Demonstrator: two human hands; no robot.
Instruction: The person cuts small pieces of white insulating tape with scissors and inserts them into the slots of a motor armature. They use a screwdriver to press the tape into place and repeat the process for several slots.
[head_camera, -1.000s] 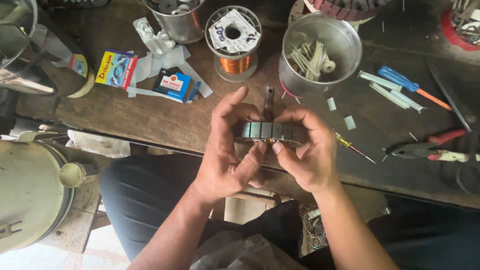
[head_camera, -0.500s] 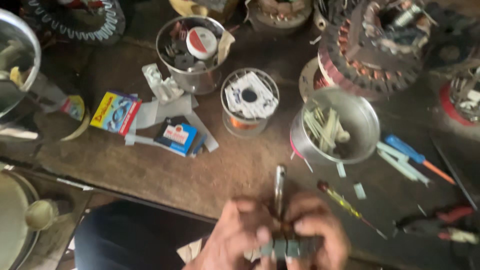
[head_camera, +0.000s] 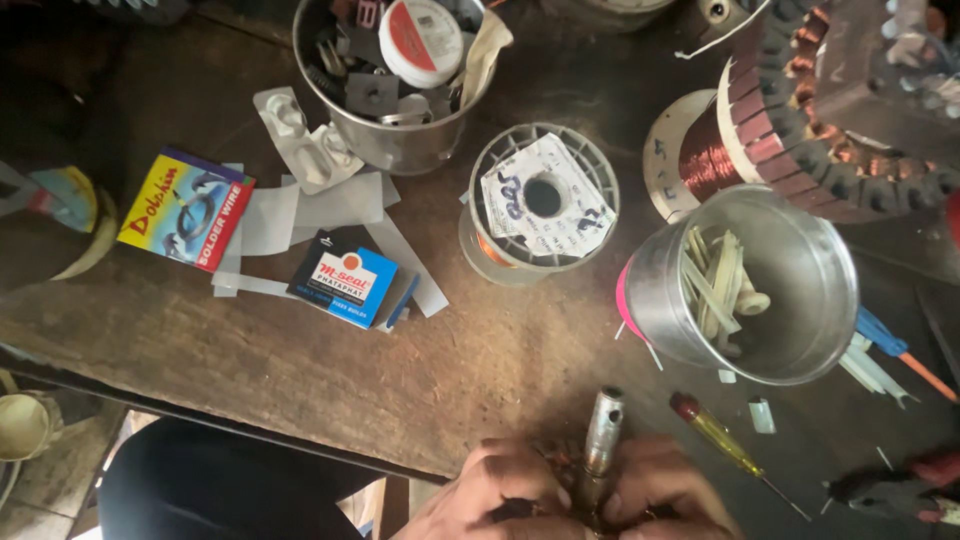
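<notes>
Two hands, left (head_camera: 500, 490) and right (head_camera: 665, 492), around a metal shaft (head_camera: 602, 432).

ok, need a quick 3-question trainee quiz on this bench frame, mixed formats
1. True or false: both hands grip one metal shaft at the bench edge.
2. What stands inside the steel can on the right? A) pale sticks B) coins C) water
3. Fill in: the yellow-handled screwdriver lies just ____ of the hands.

Key: 1 true; 2 A, pale sticks; 3 right.
</notes>
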